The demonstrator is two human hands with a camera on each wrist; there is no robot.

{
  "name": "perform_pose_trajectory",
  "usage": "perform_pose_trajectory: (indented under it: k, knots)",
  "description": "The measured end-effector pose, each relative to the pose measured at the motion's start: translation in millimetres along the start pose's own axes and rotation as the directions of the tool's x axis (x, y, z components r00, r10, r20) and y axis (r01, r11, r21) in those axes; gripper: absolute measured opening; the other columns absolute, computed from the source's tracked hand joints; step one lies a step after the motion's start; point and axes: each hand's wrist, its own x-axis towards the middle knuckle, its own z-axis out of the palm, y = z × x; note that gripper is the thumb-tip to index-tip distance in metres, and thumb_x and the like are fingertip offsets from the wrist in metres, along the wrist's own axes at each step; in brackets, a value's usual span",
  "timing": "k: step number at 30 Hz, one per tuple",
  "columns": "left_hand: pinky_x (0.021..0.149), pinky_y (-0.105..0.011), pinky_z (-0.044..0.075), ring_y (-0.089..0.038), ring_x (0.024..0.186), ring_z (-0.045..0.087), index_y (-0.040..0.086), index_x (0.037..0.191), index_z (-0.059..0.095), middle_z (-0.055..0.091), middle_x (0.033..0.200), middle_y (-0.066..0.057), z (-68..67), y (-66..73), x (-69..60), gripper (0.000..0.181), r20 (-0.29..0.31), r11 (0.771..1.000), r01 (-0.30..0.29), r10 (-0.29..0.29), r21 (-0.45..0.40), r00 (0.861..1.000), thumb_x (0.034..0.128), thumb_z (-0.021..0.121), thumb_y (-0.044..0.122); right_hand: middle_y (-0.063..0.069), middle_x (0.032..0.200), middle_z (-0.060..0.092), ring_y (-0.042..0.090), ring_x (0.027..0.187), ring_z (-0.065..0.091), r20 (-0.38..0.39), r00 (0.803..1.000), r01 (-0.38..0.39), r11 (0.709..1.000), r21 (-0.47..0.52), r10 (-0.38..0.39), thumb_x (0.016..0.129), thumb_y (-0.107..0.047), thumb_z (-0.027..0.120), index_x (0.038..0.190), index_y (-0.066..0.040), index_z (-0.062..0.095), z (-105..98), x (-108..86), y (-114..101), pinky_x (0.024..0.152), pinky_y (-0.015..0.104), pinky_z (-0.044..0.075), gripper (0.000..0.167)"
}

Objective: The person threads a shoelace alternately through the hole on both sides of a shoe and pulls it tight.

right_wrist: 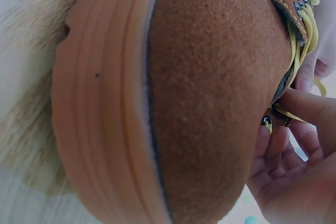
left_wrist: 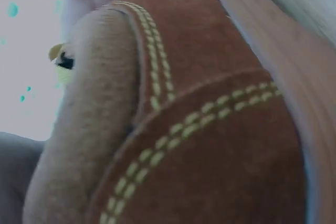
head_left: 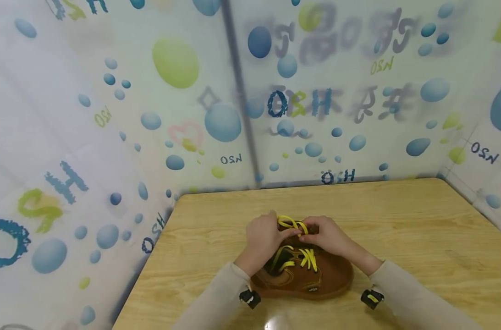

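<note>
A brown suede shoe (head_left: pixel 330 275) with yellow stitching lies on the table, its toe to the right in the head view. Yellow shoelace (head_left: pixel 309 260) crosses its front, and another stretch loops up between the hands. My left hand (head_left: pixel 263 234) is at the far side of the opening, thumb reaching right, pinching the lace there; its fingertips are partly hidden. Opposite it, my right hand (head_left: pixel 326 236) pinches the lace by the far eyelets, thumb and fingers on either side of the eyelet edge (right_wrist: pixel 274 121). The left wrist view shows mostly the heel's stitched suede (left_wrist: pixel 220 150).
The wooden table (head_left: pixel 419 220) spreads around the shoe. Behind it and at the sides hang white curtains (head_left: pixel 349 151) printed with blue and green bubbles. Both sleeves carry a small black wrist device (head_left: pixel 250 299).
</note>
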Motion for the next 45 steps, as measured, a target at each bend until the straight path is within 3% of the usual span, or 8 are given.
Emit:
perform_pose_trajectory:
  k: [3, 9, 15, 19, 31, 38, 41, 45]
  knots:
    - [0.045, -0.019, 0.035, -0.003, 0.05, 0.048, 0.018, 0.072, 0.062, 0.057, 0.059, 0.007, 4.4, -6.5, 3.2, 0.047, 0.117, 0.962, -0.064, 0.098, -0.267, 0.988, 0.0846, 0.065, 0.063, 0.0, 0.079, 0.064, 0.004, 0.06, 0.049, 0.006, 1.0, -0.008, 1.0, 0.011, 0.008, 0.089, -0.015, 0.073, 0.088, -0.013, 0.067, -1, 0.3, 0, 0.058, 0.021, 0.043, 0.006]
    - [0.064, -0.02, 0.047, -0.007, 0.07, 0.059, 0.01, 0.108, 0.073, 0.073, 0.093, -0.005, 6.7, -16.3, 11.8, 0.027, 0.284, 0.69, -0.002, 0.301, -0.724, 0.91, 0.101, 0.057, 0.03, 0.001, 0.076, 0.06, 0.006, 0.059, 0.048, -0.003, 0.999, -0.053, 0.997, 0.058, 0.053, 0.087, -0.016, 0.075, 0.088, -0.01, 0.063, 1, -0.4, 1, 0.057, 0.022, 0.042, 0.013]
    - [0.054, -0.022, 0.037, -0.009, 0.052, 0.039, 0.002, 0.115, 0.063, 0.051, 0.071, -0.002, 1.3, -23.1, 20.7, 0.028, 0.452, 0.622, 0.128, 0.396, -0.772, 0.799, 0.1067, 0.039, 0.016, 0.002, 0.075, 0.056, 0.008, 0.058, 0.044, -0.024, 0.997, -0.074, 0.993, 0.089, 0.077, 0.085, -0.015, 0.077, 0.089, -0.01, 0.06, 1, -1.8, 1, 0.056, 0.023, 0.04, 0.018]
    - [0.056, -0.021, 0.038, -0.009, 0.055, 0.042, 0.0, 0.112, 0.067, 0.057, 0.076, -0.002, 0.5, -27.0, 24.3, 0.027, 0.478, 0.669, 0.104, 0.404, -0.736, 0.78, 0.1035, 0.044, 0.009, 0.006, 0.086, 0.064, 0.007, 0.066, 0.052, 0.003, 1.0, -0.028, 0.993, 0.112, 0.028, 0.089, -0.013, 0.073, 0.098, -0.01, 0.064, 0, -3.0, 4, 0.061, 0.022, 0.045, 0.013]
    - [0.071, -0.02, 0.048, -0.007, 0.076, 0.06, 0.008, 0.101, 0.077, 0.077, 0.096, -0.006, 4.2, -27.9, 23.4, 0.017, 0.389, 0.832, -0.137, 0.39, -0.538, 0.835, 0.0946, 0.062, 0.008, 0.005, 0.091, 0.064, 0.008, 0.068, 0.052, -0.023, 0.999, -0.04, 0.995, 0.088, 0.042, 0.094, -0.002, 0.063, 0.106, -0.012, 0.066, 0, -8.2, 4, 0.061, 0.023, 0.045, 0.016]
    - [0.066, -0.028, 0.054, -0.016, 0.074, 0.064, 0.006, 0.094, 0.071, 0.072, 0.088, -0.007, -25.7, -43.1, 14.0, 0.013, 0.245, 0.908, -0.061, 0.176, -0.415, 0.953, 0.0978, 0.061, 0.012, 0.008, 0.086, 0.062, 0.01, 0.066, 0.052, -0.03, 0.996, -0.079, 0.986, 0.144, 0.084, 0.1, -0.009, 0.056, 0.105, -0.007, 0.062, 0, -9.3, 5, 0.058, 0.025, 0.047, 0.008]
    - [0.069, -0.032, 0.059, -0.025, 0.082, 0.069, -0.001, 0.099, 0.064, 0.071, 0.095, -0.016, -33.9, -54.0, 15.4, 0.014, 0.218, 0.768, 0.085, 0.072, -0.635, 0.973, 0.1012, 0.053, 0.008, 0.01, 0.079, 0.059, 0.013, 0.063, 0.054, -0.049, 0.987, -0.138, 0.969, 0.206, 0.151, 0.103, -0.018, 0.053, 0.102, -0.005, 0.059, -1, -9.9, 6, 0.059, 0.027, 0.051, 0.015]
    - [0.087, -0.039, 0.059, -0.036, 0.111, 0.068, -0.004, 0.109, 0.052, 0.063, 0.122, -0.029, -33.0, -61.7, 13.8, 0.018, 0.294, 0.364, 0.23, 0.133, -0.903, 0.946, 0.1068, 0.04, 0.01, 0.018, 0.092, 0.068, 0.015, 0.065, 0.059, -0.074, 0.969, -0.204, 0.931, 0.304, 0.237, 0.106, -0.023, 0.047, 0.094, -0.001, 0.055, -1, -10.2, 4, 0.064, 0.029, 0.057, 0.027]
